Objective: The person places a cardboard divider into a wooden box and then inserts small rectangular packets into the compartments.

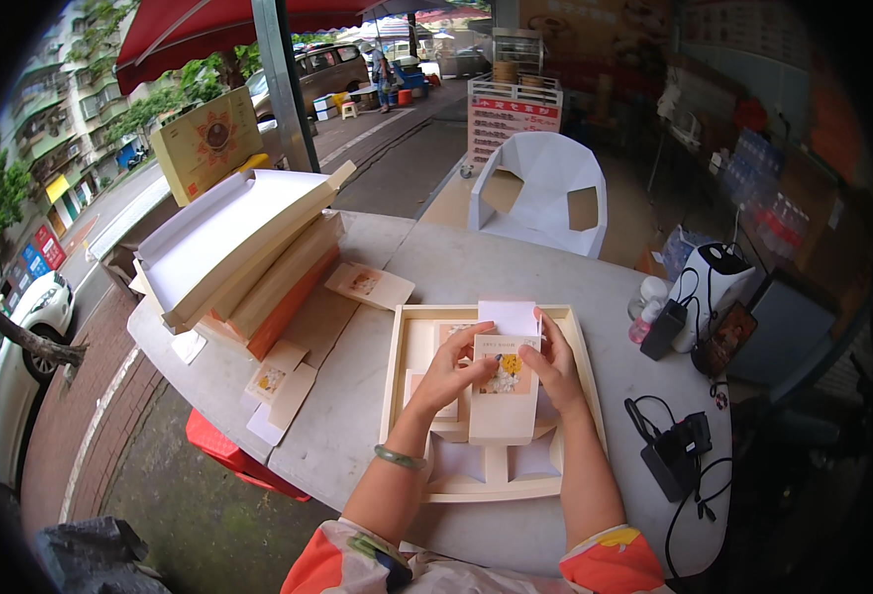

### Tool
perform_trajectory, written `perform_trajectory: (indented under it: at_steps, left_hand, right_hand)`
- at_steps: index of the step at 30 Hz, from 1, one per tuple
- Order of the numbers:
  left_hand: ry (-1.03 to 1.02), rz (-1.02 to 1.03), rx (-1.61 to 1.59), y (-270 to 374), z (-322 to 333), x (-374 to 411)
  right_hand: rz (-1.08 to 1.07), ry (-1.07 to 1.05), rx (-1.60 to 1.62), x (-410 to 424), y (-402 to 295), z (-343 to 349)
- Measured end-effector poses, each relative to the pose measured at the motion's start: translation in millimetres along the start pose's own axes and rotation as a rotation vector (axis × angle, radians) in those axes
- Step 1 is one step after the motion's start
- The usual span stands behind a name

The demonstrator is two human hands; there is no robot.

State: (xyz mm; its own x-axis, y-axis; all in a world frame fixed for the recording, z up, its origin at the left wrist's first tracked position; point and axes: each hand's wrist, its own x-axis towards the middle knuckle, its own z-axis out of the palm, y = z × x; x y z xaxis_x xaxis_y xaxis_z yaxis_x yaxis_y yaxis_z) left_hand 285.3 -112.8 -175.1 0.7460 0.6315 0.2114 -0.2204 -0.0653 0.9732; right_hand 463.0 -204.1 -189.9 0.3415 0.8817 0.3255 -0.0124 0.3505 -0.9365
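Observation:
My left hand point(447, 371) and my right hand point(559, 364) hold a small cream paper carton point(503, 423) between them, one at each side. Yellow and white flowers and some writing are printed on its face. At its far end a pale flap point(507, 318) stands out, and my right fingertips touch it. Beneath the carton lies a shallow cream gift-box tray point(444, 490) with divided compartments. Small flower-printed boxes sit in its far left and middle left compartments, partly hidden by my left hand. The two near compartments show pale bottoms.
Large box parts point(243, 245) are stacked at the table's left. Unfolded cartons point(372, 285) point(280, 386) lie beside them. To the right are black power adapters point(670, 460) with cables, a phone point(730, 338) and a pink bottle point(644, 323). A white chair point(540, 185) stands beyond the table point(555, 260).

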Motion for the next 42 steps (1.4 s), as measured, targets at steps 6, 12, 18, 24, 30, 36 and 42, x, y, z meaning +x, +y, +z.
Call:
perform_trajectory:
  at_steps: [6,12,18,24,30,36,42]
  left_hand:
    - [0.039,0.066,0.015,-9.4,-0.3,2.8]
    - [0.039,0.029,-0.022,-4.6,1.9,1.4]
    - [0.058,0.025,0.031,-6.9,-0.3,1.9]
    - [0.100,0.101,0.142,-3.6,1.4,1.1]
    - [0.142,0.089,0.030,8.5,9.0,-3.3]
    - [0.217,0.230,0.226,-15.8,2.1,6.0]
    - [0.360,0.521,0.998,-2.4,29.5,-2.6]
  right_hand:
    - [-0.110,0.042,-0.094,-0.4,0.4,5.6]
    - [-0.142,-0.018,-0.118,1.2,4.5,0.5]
    - [-0.041,0.000,-0.050,-0.5,7.2,0.9]
    - [-0.099,0.125,0.071,-3.9,-7.6,15.1]
    - [-0.043,0.014,0.025,-0.2,1.6,1.9]
    - [-0.060,-0.036,0.072,-1.3,2.6,1.6]
    - [-0.101,0.097,0.001,0.1,11.6,7.4]
